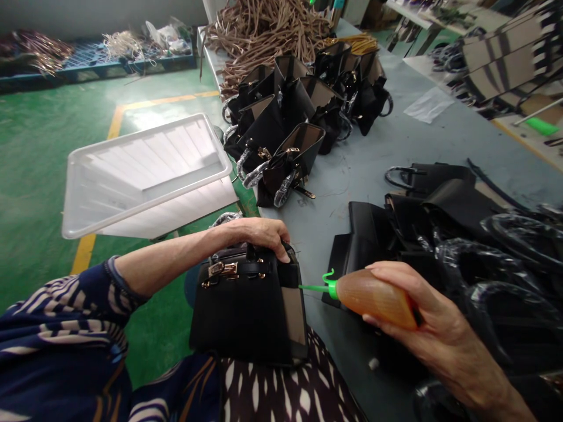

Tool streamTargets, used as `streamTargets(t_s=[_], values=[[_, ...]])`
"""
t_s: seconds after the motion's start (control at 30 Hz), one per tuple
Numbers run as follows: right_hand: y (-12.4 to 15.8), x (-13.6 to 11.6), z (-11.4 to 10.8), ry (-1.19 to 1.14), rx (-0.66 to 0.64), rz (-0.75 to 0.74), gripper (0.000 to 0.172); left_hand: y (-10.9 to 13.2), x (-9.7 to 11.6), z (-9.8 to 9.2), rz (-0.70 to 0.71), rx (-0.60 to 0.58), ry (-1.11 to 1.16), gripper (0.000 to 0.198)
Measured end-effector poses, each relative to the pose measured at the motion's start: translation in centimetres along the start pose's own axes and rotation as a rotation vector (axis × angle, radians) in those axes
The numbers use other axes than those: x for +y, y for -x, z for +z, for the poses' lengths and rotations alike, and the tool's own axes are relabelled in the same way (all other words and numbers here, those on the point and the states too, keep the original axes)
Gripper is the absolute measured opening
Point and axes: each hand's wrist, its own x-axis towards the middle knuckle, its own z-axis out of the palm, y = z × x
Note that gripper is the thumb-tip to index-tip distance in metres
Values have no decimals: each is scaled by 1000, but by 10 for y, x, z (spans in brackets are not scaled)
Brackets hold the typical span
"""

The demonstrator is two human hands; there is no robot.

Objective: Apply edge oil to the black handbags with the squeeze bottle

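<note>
A black handbag (241,310) with a gold-coloured clasp rests on my lap, its tan side panel showing at the right. My left hand (266,234) grips the top edge of the handbag, thumb pressed near its upper right corner. In my right hand (422,310) is an amber squeeze bottle (373,298) with a green nozzle, held sideways. The nozzle tip points left and comes up to the handbag's side panel; whether it touches cannot be made out. Plastic-wrapped handles show partly behind my left forearm.
Several black handbags (285,111) stand on the grey table (338,170), before a heap of brown strips (268,35). More black bag pieces (440,205) with wrapped handles lie at the right. A white plastic bin (145,176) stands at the left above the green floor.
</note>
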Motion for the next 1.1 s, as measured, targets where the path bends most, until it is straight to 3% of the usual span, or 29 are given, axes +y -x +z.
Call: streamTargets(t_s=[0.47,0.8,1.1], values=[[-6,0,-2,-2,20,20,42,0,2,3,29,60,-100,32],[-2,-1,-3,-13,-64,-6,42,2,7,1,44,31,-122,29],[0,-6,-5,-10,-155,-20,38,1,-1,0,58,25,-69,27]])
